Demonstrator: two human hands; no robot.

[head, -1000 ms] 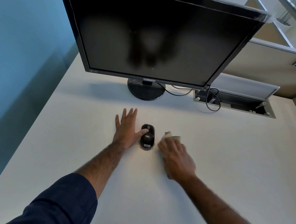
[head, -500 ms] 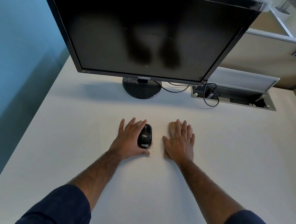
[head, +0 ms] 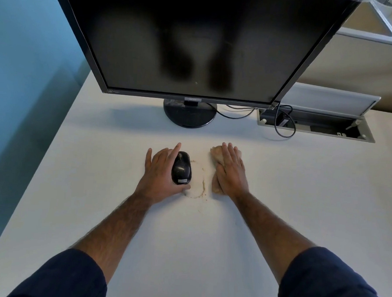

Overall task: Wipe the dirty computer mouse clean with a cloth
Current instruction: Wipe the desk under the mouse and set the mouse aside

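We judge the wiping unfinished: our left hand (head: 161,172) cups the mouse (head: 181,168) on the counter (head: 302,188); our right hand (head: 231,170), spread flat, presses the cloth (head: 217,155) beside brown residue (head: 203,185).

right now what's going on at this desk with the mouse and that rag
A person is cleaning up at a white desk. The left hand cups a black computer mouse, thumb at its near end. The right hand lies flat on a tan cloth beside it, apart from the mouse. Brownish crumbs and smears sit on the desk between them.
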